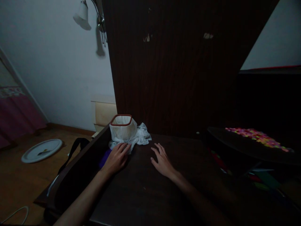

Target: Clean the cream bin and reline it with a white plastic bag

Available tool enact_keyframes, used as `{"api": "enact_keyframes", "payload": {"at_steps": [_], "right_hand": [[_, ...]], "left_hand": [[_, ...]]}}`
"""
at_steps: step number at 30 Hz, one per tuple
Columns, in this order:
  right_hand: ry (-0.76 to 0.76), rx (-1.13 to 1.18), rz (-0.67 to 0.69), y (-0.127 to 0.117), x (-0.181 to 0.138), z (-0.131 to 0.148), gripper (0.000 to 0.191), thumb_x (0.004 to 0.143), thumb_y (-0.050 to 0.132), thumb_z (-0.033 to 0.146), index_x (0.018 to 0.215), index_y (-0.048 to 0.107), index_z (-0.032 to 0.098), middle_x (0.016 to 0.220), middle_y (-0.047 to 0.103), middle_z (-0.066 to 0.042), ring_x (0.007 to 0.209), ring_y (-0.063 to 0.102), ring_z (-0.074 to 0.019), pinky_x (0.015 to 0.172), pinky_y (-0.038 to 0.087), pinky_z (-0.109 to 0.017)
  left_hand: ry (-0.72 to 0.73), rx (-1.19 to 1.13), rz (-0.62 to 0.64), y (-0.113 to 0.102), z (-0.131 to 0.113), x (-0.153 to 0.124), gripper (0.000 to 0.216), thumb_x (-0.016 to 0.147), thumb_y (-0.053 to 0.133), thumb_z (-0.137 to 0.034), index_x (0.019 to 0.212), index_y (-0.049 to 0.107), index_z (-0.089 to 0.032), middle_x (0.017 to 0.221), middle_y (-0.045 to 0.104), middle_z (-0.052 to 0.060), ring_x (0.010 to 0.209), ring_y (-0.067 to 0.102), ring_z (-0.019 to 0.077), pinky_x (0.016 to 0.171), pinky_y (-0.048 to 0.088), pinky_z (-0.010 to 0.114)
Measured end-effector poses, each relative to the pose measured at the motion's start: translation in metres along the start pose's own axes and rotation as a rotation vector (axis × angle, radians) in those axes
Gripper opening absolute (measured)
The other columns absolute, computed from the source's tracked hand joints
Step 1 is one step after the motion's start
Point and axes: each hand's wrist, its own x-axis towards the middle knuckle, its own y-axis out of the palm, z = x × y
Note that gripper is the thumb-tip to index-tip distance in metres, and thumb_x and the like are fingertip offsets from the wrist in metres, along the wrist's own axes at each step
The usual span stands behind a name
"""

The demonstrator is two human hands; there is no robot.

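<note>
My left hand point(117, 158) lies flat with fingers stretched out on a dark wooden surface point(145, 185), its fingertips touching the white plastic liner point(138, 137) of a small bin point(121, 125) with a reddish-brown rim. A purple object point(104, 157) shows just under the left hand's outer edge. My right hand point(162, 161) rests palm down on the same surface, fingers spread, a short way right of the bin and holding nothing.
A dark wood panel point(178, 69) rises behind the surface. At right a dark round tray point(249, 146) carries several small multicoloured pieces point(256, 136). On the floor at left lie a white round plate point(41, 150), a black strap point(74, 147) and a white cable point(16, 213).
</note>
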Motion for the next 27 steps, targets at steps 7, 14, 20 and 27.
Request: {"api": "enact_keyframes", "payload": {"at_steps": [7,14,20,27], "right_hand": [[0.058,-0.054,0.004,-0.039,-0.043,-0.044,0.040,0.092,0.058,0.024,0.131,0.061,0.016,0.151,0.046,-0.018,0.148,0.034,-0.0328,0.119,0.036,-0.055],[0.101,-0.082,-0.028,-0.062,-0.064,-0.073,0.031,0.092,0.058,0.023,0.121,0.067,0.016,0.141,0.054,-0.018,0.140,0.044,-0.0321,0.116,0.039,-0.054],[0.108,-0.076,0.033,-0.065,-0.057,-0.062,0.027,0.090,0.058,0.020,0.115,0.070,0.020,0.136,0.059,-0.015,0.133,0.049,-0.0308,0.112,0.042,-0.055],[0.032,0.021,0.137,-0.055,-0.023,-0.029,0.029,0.090,0.064,0.017,0.117,0.073,0.022,0.133,0.060,-0.012,0.126,0.053,-0.0280,0.109,0.045,-0.048]], "left_hand": [[0.168,-0.034,0.070,0.009,-0.004,0.007,0.038,0.088,0.049,-0.011,0.122,0.065,-0.017,0.124,0.066,0.014,0.123,0.053,0.0317,0.103,0.048,0.048],[0.019,-0.195,0.195,0.012,-0.038,0.032,0.027,0.092,0.050,-0.020,0.108,0.071,-0.015,0.102,0.066,0.013,0.100,0.058,0.0273,0.091,0.052,0.041],[-0.011,-0.250,0.227,0.031,-0.052,0.052,0.030,0.092,0.050,-0.020,0.107,0.074,-0.014,0.094,0.063,0.011,0.093,0.060,0.0250,0.086,0.052,0.037],[0.057,-0.345,0.257,0.031,-0.051,0.051,0.039,0.089,0.050,-0.015,0.120,0.074,-0.020,0.093,0.061,0.008,0.089,0.060,0.0210,0.082,0.052,0.032]]}}
